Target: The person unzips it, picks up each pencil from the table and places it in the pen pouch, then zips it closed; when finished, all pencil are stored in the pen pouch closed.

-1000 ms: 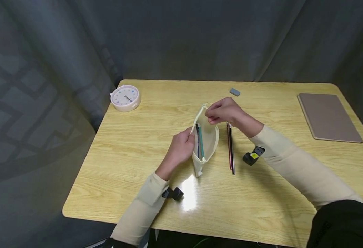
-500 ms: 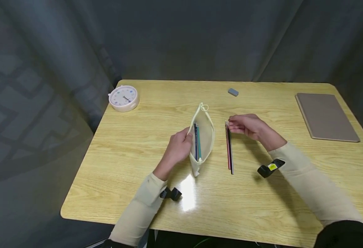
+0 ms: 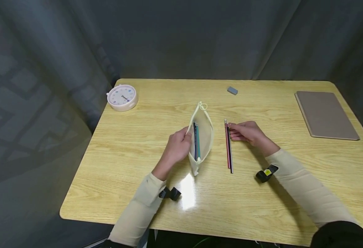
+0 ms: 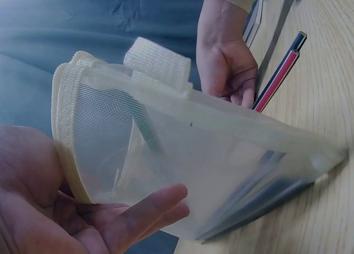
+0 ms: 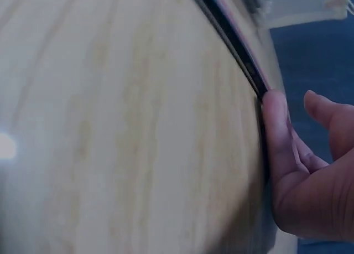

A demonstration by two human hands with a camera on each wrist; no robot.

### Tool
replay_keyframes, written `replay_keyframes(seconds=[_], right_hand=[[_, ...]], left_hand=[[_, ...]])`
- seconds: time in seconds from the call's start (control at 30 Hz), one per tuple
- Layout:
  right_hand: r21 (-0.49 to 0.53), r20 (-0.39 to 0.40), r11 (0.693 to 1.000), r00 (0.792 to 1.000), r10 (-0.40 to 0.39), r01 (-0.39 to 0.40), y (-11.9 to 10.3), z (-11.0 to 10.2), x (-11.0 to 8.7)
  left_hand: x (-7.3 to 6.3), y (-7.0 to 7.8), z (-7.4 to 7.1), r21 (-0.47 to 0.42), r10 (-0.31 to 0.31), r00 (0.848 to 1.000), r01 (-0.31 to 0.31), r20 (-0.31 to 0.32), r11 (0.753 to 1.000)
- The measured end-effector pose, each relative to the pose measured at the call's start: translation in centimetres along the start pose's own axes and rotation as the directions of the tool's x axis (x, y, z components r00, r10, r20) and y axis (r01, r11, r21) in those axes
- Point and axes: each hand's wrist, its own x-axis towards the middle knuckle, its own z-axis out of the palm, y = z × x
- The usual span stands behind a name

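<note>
My left hand (image 3: 179, 146) grips the left rim of a cream mesh pencil pouch (image 3: 207, 132), thumb at the rim and fingers along its outside. The pouch's mouth gapes toward me; a teal pencil (image 3: 198, 141) and a dark pencil lie inside, also showing through the mesh (image 4: 171, 149) in the left wrist view. Right of the pouch, a red pencil (image 3: 227, 148) and a black pencil (image 3: 230, 158) lie side by side on the table. My right hand (image 3: 244, 131) touches the far end of the black one; in the right wrist view the thumb (image 5: 321, 105) stands apart from the pencils.
A pale pink clock (image 3: 123, 97) stands at the table's back left. A grey-blue eraser (image 3: 232, 90) lies near the back edge. At the right is a brown notebook (image 3: 327, 115). Dark curtains (image 3: 181, 41) hang behind the wooden table (image 3: 150, 124).
My right hand has left the pouch's mouth, moved right and come down to the pencils on the table. My left hand keeps its hold on the pouch.
</note>
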Motion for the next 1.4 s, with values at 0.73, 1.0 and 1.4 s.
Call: replay_keyframes(seconds=[0.73, 1.0, 1.4], right_hand=[[-0.640, -0.079, 0.757, 0.967, -0.241, 0.136, -0.5, 1.3, -0.8], [-0.700, -0.060, 0.700, 0.966, -0.253, 0.140, -0.4, 1.0, -1.1], [-0.271, -0.001, 0.961, 0.998, -0.061, 0.058, -1.4, -1.1, -1.1]], left_hand=[[-0.1, 0.1, -0.2, -0.006, 0.009, 1.000, -0.009, -0.001, 1.000], [-0.3, -0.1, 0.1, -0.009, 0.006, 1.000, -0.006, 0.009, 1.000], [-0.2, 0.0, 0.1, 0.001, 0.006, 1.000, -0.006, 0.000, 1.000]])
